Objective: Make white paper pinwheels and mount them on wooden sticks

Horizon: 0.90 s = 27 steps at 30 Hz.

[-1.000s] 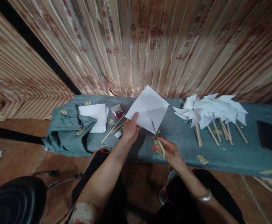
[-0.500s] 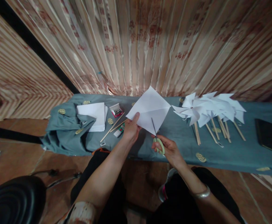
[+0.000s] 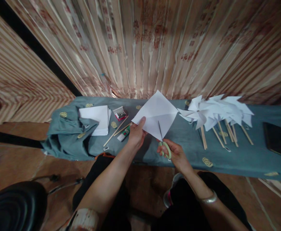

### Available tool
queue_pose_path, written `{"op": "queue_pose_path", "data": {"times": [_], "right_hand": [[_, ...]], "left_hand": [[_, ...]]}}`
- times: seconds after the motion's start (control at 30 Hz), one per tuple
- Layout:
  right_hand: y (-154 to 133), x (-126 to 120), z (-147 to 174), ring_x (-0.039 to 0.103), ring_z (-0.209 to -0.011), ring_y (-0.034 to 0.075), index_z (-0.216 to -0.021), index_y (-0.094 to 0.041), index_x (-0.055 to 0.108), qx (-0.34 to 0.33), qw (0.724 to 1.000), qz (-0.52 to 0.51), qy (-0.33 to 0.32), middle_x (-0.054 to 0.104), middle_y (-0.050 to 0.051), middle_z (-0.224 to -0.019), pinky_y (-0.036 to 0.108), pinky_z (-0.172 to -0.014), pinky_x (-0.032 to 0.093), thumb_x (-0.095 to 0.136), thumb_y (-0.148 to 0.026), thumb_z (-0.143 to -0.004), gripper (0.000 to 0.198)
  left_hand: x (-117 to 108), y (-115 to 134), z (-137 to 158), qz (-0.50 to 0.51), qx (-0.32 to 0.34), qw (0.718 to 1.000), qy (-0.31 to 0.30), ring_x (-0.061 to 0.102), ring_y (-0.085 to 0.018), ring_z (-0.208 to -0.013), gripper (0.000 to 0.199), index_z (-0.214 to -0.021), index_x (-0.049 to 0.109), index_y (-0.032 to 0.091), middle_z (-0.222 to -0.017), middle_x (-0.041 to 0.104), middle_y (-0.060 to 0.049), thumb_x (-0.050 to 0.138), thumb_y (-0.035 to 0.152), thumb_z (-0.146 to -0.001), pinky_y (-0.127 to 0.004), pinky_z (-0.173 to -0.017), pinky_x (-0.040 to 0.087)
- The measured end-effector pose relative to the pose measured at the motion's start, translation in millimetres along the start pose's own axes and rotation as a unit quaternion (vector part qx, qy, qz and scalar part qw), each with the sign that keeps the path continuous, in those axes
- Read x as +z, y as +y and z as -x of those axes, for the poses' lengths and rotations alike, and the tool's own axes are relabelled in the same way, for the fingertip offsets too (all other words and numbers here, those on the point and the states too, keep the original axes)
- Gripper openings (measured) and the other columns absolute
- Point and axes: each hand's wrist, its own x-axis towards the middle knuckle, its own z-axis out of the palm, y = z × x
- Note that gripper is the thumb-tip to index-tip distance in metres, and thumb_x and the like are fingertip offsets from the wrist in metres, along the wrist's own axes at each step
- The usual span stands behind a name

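Observation:
A white square sheet of paper (image 3: pixel 157 107) with fold creases is held up cornerwise over the cloth-covered table. My left hand (image 3: pixel 137 133) pinches it near its left corner, thumb on top. In my right hand (image 3: pixel 171 149) is a pair of scissors (image 3: pixel 165 150) with pale green handles. Their blades reach over the paper at its near corner, one blade showing on top; the other is hidden. Just right of the sheet lies a cluster of white paper pinwheels (image 3: pixel 221 110) on wooden sticks.
On the grey-green cloth (image 3: pixel 145 157) at left lie a stack of white paper (image 3: pixel 98 118), a small red-and-white box of pins (image 3: pixel 120 114), loose wooden sticks (image 3: pixel 115 132) and a green-and-white box (image 3: pixel 124 134). A dark tablet-like object (image 3: pixel 278 139) lies far right. A black stool (image 3: pixel 15 205) stands lower left.
The paper and both hands have shifted slightly to the right. The scissors have moved with them and still overlap the paper's near corner.

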Motion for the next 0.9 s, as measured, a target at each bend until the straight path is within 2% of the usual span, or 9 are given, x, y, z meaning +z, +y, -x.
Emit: {"op": "queue_pose_path", "data": {"times": [0.43,0.9], "right_hand": [[-5.1,5.1,-0.7,0.053,-0.052,0.009,-0.077,-0.019,0.069,0.027,0.999,-0.031,0.027,0.062,-0.001,-0.062,0.022,-0.048,0.044,0.081,-0.058,-0.056,0.046],[0.3,-0.2,2.3,0.056,-0.055,0.011,-0.088,-0.019,0.066,0.002,1.0,-0.013,-0.011,0.065,0.001,-0.066,0.022,-0.05,0.043,0.071,-0.06,-0.071,0.044]], "left_hand": [[-0.1,1.5,1.0,-0.005,0.002,1.0,0.001,0.073,-0.021,-0.083,0.014,-0.083,0.067,0.012,-0.075,0.074,-0.006,0.075,0.02,-0.075,-0.032,-0.083,0.057],[-2.3,-0.3,2.0,-0.031,0.004,1.0,-0.003,0.072,-0.021,-0.085,0.012,-0.084,0.066,0.014,-0.077,0.074,-0.005,0.072,0.021,-0.077,-0.032,-0.081,0.057]]}}
